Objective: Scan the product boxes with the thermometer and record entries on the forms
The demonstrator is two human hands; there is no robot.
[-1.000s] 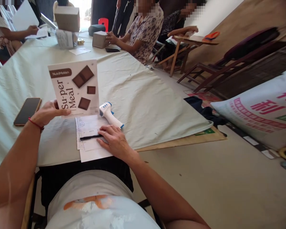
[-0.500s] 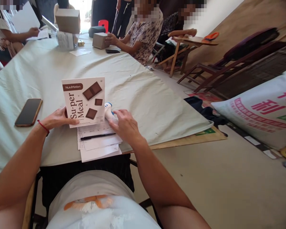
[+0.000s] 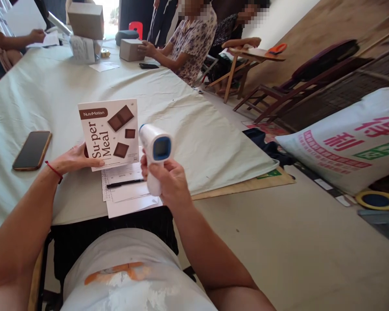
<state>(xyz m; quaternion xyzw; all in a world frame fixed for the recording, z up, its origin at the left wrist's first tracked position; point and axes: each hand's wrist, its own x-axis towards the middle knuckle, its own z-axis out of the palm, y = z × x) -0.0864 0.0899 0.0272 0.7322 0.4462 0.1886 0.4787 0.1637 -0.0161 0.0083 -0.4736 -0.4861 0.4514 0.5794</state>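
My left hand (image 3: 79, 159) grips the lower left corner of a white and brown box (image 3: 116, 140) printed "NutriMotion Su-per Meal", held upright with its front towards me. In my right hand (image 3: 170, 179) is a white and blue infrared thermometer (image 3: 155, 151), raised just right of the box. Its small dark screen faces me. Below them a black pen (image 3: 125, 183) lies across a stack of papers (image 3: 129, 208) at the table's near edge. A smartphone (image 3: 32, 150) in a brown case rests left of my left hand.
A pale cloth covers the table (image 3: 194, 142). Across it, a person in a patterned shirt (image 3: 194, 45) holds a cardboard box (image 3: 131, 49). Another cardboard box (image 3: 86, 19) sits on a clear container at the far left. A printed sack (image 3: 346, 138) stands on the right.
My right hand has closed round the thermometer and lifted it from the table into an upright position. The box stays in my left hand. The whole view has shifted slightly.
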